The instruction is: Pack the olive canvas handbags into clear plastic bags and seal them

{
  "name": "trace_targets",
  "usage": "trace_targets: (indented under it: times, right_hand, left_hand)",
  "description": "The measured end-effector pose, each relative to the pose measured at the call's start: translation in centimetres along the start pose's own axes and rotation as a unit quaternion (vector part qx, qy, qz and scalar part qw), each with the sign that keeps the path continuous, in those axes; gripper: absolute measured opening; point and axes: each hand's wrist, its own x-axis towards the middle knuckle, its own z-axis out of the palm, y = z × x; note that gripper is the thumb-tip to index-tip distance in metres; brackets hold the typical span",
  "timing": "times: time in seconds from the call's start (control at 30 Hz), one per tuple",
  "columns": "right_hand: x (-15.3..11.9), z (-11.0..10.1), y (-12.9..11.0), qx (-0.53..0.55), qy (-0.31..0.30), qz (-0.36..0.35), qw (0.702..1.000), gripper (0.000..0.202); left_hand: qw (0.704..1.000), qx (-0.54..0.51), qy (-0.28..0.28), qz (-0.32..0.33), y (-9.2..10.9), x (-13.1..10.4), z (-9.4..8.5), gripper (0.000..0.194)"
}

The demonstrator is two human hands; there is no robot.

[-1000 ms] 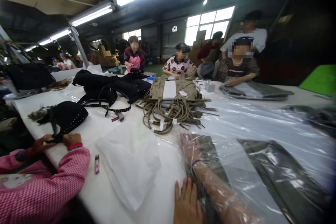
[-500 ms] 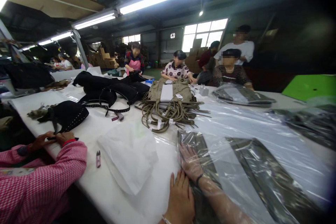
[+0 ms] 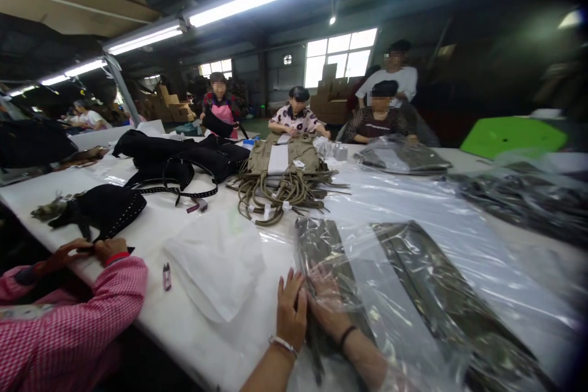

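An olive-green bag [image 3: 316,242] lies flat inside a clear plastic bag [image 3: 367,254], with a pale strip running down its middle. My right hand [image 3: 327,299] is under the plastic film, stretched over the left part of the olive bag. Just outside the plastic's left edge is my left hand [image 3: 291,309], its fingers extended close beside the right one. Whether it touches the film I cannot tell.
Ahead sits a pile of olive bags [image 3: 261,159] with dangling straps. Black studded bags [image 3: 184,162], white sheeting [image 3: 220,269] and small thread snips [image 3: 166,277] lie to the left. A co-worker's checked sleeve [image 3: 122,294] is at the left edge. More wrapped bags [image 3: 404,156] are at the back right.
My right hand has slid back toward me under the plastic. My left hand has moved forward along the edge. The view has swung slightly right, and a co-worker at the back has raised a black piece.
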Motion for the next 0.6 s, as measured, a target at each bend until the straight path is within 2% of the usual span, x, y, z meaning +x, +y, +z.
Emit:
trace_targets:
  times: [0.1, 0.23, 0.3, 0.37, 0.47, 0.53, 0.6]
  right_hand:
    - [0.3, -1.6, -2.3, -0.039, -0.056, 0.017, 0.998, 0.058]
    - [2.3, -5.1, -5.6, -0.013, -0.13, 0.053, 0.99, 0.06]
    - [2.9, -6.8, -6.5, -0.011, -0.154, 0.079, 0.985, 0.057]
    - [2.8, -8.5, -6.8, -0.016, -0.183, 0.061, 0.981, 0.055]
    - [-0.1, -11.8, -5.8, -0.016, -0.166, 0.058, 0.984, 0.053]
    - [-4.1, -15.1, -3.7, -0.02, -0.146, 0.076, 0.986, 0.056]
    - [-9.3, -19.3, -0.2, -0.047, -0.134, 0.096, 0.985, 0.056]
  left_hand:
    - [0.997, 0.051, -0.056, 0.02, 0.0, 0.3, 0.4, 0.047]
    - [0.988, 0.113, -0.095, 0.047, 0.1, 0.5, 0.1, 0.049]
    - [0.984, 0.119, -0.112, 0.065, 0.1, 0.5, 0.0, 0.048]
    - [0.981, 0.124, -0.132, 0.072, 0.1, 0.4, 0.0, 0.049]
    - [0.965, 0.185, -0.176, 0.066, 0.7, -0.3, -0.5, 0.051]
    - [0.948, 0.241, -0.198, 0.069, 1.5, -1.0, -1.2, 0.054]
    - [0.932, 0.288, -0.208, 0.071, 2.2, -1.6, -1.7, 0.059]
